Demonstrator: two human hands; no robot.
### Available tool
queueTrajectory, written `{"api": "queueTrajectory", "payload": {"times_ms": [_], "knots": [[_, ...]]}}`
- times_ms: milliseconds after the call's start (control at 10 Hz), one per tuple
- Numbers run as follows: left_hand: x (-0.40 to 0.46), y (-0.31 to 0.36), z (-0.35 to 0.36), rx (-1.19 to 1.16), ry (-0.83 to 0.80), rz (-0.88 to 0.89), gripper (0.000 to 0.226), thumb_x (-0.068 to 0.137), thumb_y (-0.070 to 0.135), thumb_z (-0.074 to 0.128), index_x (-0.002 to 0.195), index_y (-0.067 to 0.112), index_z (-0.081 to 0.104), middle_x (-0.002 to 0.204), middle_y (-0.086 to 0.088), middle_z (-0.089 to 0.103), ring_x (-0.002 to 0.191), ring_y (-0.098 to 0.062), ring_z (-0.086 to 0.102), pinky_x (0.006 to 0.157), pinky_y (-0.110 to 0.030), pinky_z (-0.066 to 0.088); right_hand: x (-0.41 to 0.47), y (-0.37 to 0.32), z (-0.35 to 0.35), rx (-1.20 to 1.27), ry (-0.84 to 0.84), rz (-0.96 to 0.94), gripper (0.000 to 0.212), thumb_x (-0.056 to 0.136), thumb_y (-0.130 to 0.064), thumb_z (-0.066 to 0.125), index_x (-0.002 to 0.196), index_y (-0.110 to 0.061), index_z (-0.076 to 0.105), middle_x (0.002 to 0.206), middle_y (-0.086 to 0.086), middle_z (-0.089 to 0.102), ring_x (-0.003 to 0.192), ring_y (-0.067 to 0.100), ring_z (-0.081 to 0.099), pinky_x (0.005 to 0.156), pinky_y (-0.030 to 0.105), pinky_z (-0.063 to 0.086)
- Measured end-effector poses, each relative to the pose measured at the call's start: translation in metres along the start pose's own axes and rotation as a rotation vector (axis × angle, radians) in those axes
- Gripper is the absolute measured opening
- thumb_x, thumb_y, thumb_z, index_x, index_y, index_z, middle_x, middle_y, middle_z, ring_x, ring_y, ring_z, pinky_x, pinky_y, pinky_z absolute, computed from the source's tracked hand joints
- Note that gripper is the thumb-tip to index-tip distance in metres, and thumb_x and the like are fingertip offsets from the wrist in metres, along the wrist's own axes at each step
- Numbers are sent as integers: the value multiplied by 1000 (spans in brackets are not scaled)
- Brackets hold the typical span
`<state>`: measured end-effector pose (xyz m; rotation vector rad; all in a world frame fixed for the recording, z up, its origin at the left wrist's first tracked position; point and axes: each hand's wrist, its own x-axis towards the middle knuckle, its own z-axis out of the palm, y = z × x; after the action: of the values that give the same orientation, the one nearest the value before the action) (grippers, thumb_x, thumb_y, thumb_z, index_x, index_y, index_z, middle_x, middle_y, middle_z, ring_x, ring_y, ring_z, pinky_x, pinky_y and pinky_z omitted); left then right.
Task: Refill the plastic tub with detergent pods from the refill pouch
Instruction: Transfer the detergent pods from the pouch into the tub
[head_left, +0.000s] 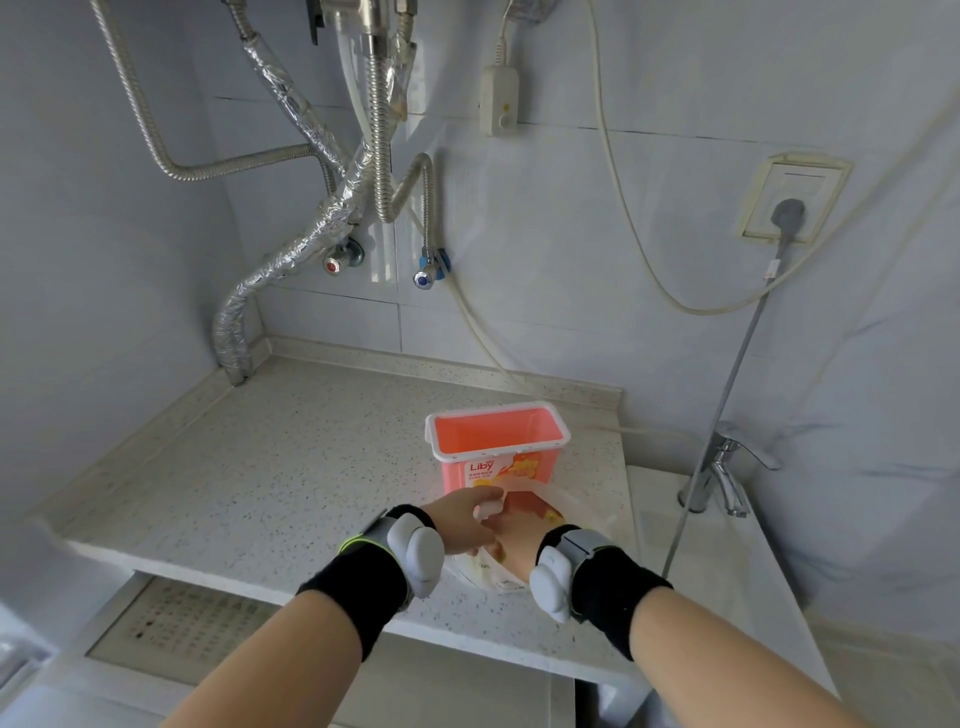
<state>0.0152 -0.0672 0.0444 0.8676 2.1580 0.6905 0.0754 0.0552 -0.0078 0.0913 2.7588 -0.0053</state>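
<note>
The pink plastic tub (497, 449) stands open and upright on the speckled table (270, 467), right of frame centre. Just below it, the refill pouch (540, 506) is held at its mouth. The left hand (465, 519) pinches the pouch's top edge. The right hand (514, 551) reaches into the pouch; its grip cannot be determined.

Speckled white stone countertop (291, 467), foil-wrapped pipes (291, 260) on tiled wall, red-capped valve (332, 266), blue-capped valve (423, 279), grey plug in wall socket (787, 213), chrome tap (727, 467)
</note>
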Motion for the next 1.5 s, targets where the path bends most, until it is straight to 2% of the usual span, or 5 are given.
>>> {"api": "queueTrajectory", "payload": {"times_ms": [200,400,700,1200,1500], "knots": [[1,0,-2,22,4,7,67,88,15,54,147,26,25,142,-9,42,66,-6,51,67,-18,46,-9,-8,-18,249,-43,55,38,99,-12,35,135,-1,42,140,21,44,128,31,42,103,31,30],[1,-3,-4,26,3,-9,66,87,17,52,147,27,26,140,-7,43,73,-11,55,80,-28,50,-28,8,-33,596,3,-8,24,81,-6,59,96,-23,67,83,-3,57,74,19,58,72,29,50],[4,-5,-6,12,-5,-29,62,88,10,49,144,29,32,123,-9,53,62,-6,51,59,-16,44,-30,43,-107,1294,254,-97,22,81,4,65,95,-12,68,79,8,69,53,18,65,52,25,56],[2,-6,-5,-2,-27,-32,60,90,11,48,144,28,30,101,-2,51,63,-6,52,60,-15,44,38,17,-103,879,277,-4,22,78,-21,73,98,-12,74,103,1,69,94,14,62,82,22,46],[7,0,-5,0,21,-27,55,91,10,46,143,23,35,122,-10,53,62,-7,48,58,-16,42,-28,31,-89,738,-68,-25,16,81,-24,68,77,-10,74,65,-1,67,50,6,52,55,20,44]]}}
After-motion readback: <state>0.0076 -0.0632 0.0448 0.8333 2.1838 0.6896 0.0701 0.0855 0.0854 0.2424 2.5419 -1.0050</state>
